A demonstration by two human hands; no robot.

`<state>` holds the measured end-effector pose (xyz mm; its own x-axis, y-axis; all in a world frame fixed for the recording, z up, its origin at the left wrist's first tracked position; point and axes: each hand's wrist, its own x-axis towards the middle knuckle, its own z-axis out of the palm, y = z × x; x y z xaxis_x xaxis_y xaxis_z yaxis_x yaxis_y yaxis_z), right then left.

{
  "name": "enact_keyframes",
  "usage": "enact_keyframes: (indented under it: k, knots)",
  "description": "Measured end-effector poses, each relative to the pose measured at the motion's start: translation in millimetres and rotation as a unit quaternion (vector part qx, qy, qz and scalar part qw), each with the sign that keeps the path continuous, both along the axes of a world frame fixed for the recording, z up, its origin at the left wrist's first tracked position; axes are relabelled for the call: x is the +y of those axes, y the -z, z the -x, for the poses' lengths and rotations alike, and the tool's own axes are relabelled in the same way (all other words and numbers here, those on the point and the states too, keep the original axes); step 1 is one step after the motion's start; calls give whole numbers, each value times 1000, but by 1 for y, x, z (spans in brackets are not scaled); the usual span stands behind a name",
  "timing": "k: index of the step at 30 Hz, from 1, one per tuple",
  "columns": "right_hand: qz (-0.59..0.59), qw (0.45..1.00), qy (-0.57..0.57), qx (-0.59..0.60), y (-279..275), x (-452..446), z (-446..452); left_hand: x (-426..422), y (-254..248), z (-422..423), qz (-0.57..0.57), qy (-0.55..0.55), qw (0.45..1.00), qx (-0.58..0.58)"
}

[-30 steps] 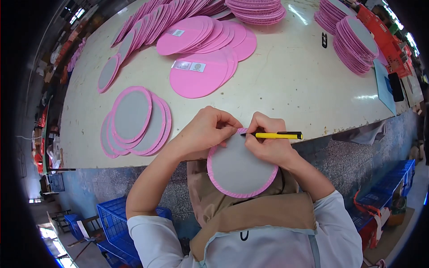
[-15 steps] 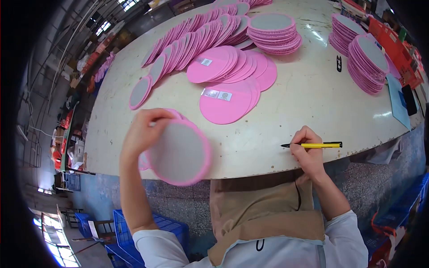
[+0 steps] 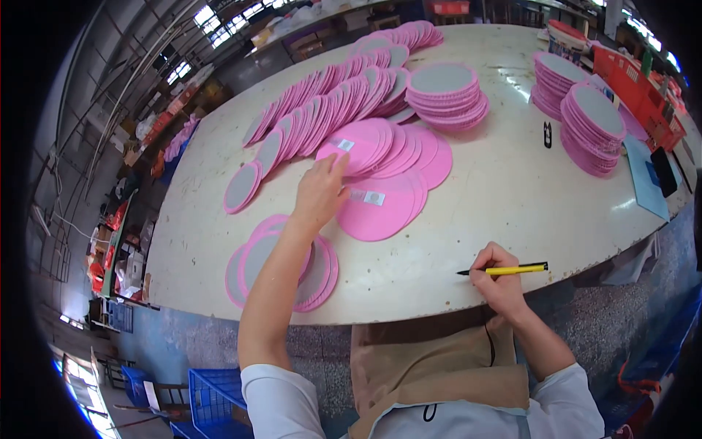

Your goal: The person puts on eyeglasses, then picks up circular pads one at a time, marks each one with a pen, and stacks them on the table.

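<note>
From the head view, the left hand is out over the desk, reaching to the near-left edge of the upper fan of pink discs; its grip is open, fingers apart and thumb out to the side, right beside a small pale label; whether the fingertips touch the top disc, I cannot tell; over to the right, the right hand is at the near edge of the desk, its grip closed around a yellow pen, black tip pointing left; the lower pink discs lie just nearer the person, carrying labels too; under the left forearm, grey discs with pink rims overlap in a loose pile; beyond, leaning rows of rimmed discs run away across the desk, a tall stack beside them; on the right sit black snips, two more stacks, a red crate, and a phone on a blue sheet.
</note>
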<state>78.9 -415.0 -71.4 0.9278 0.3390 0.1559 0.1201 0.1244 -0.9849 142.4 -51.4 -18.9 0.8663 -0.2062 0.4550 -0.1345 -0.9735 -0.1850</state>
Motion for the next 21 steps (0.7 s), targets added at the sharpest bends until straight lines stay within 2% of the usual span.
enact_keyframes:
  k: [1,5,11,15,21]
  knots:
    - [-2,1000,4,-8,3,1,0,6,8,-11,-2,4,1000,-8]
    - [-1,1000,-1,-29,6,1,1,22,20,-46,-151,19,988,4]
    - [12,998,-6,-58,3,2,1,18,-1,-55,-178,50,982,38]
    - [13,998,-9,-68,7,2,0,26,5,-65,-158,162,974,21]
    - [16,997,-12,-69,3,3,0,24,11,-68,-145,162,975,-47]
